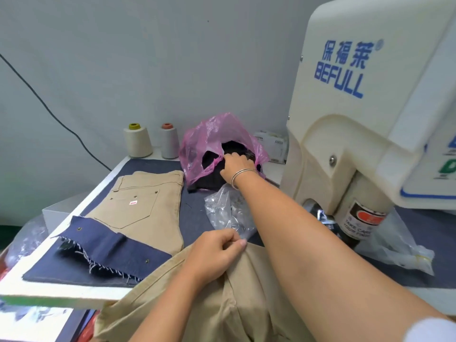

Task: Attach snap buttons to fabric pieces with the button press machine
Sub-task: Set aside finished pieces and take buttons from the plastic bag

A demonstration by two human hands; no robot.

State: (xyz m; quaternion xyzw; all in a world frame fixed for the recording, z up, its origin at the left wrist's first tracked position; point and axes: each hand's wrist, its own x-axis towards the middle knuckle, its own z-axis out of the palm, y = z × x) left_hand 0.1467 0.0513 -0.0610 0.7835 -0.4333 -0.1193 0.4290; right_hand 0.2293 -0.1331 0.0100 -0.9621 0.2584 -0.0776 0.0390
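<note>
Your right hand (237, 166) reached far across the table, fingers curled down into the mouth of the crumpled pink plastic bag (217, 137) and onto the dark fabric (209, 178) inside it; whether it had pinched anything there I cannot tell, since the fingertips were buried. A thin silver bangle (240, 175) sat on that wrist. Your left hand (217, 253) stayed close to you, thumb and forefinger pinching a fold of the tan cotton trousers (222, 304) that spilled over the near table edge.

Just beside your right forearm lay a clear crinkled plastic bag (227, 213), what looked like small metal snap parts showing through it. To the right stood the cream button press machine (357, 119), its dark punch head (357, 233) hanging near the table top.

The relation to mind: the tan fabric under your left hand lay left of and nearer than the punch, so it would probably have to slide right and away from you. Your left hand was the nearer one to feed it.

Farther left lay a second folded tan pair of trousers (145, 198), a frayed navy denim piece (108, 245) with studs, and two pale thread cones (138, 139) by the wall.
</note>
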